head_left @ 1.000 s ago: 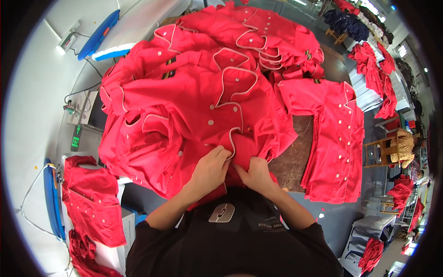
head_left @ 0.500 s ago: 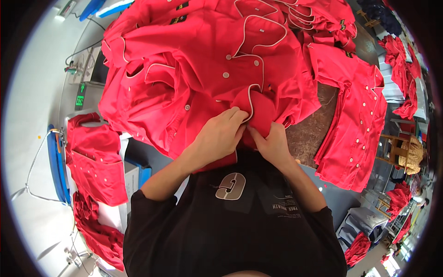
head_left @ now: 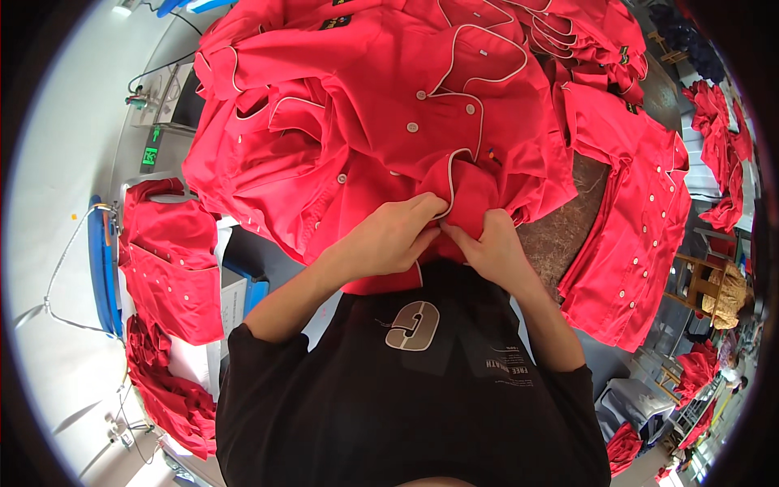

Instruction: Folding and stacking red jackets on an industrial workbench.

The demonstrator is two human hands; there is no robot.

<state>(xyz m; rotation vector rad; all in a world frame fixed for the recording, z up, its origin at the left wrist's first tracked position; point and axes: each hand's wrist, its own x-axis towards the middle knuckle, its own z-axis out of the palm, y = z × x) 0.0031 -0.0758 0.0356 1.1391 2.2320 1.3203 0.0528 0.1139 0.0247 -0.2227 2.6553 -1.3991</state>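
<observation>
A red jacket [head_left: 377,105] with white piping and pale buttons lies spread before me. My left hand [head_left: 398,233] pinches its piped front edge close to my body, fingers closed on the cloth. Right beside it, my right hand [head_left: 492,247] grips the same turned-up flap [head_left: 473,191] between thumb and fingers. The two thumbs nearly meet at the fold. What lies beneath the folded cloth is hidden by my hands. A small dark and orange speck [head_left: 491,154] sits on the fabric just beyond the flap.
A folded red jacket [head_left: 629,219] hangs over the right edge of the brown table [head_left: 560,231]. More red garments [head_left: 584,32] are heaped at the far right. At left, a red jacket [head_left: 174,268] drapes near a blue board [head_left: 105,268]. A grey plastic chair [head_left: 633,406] stands lower right.
The whole view has shifted slightly, so the garments sit a little farther right. Both hands keep their hold on the jacket's edge, with hardly any movement against the cloth.
</observation>
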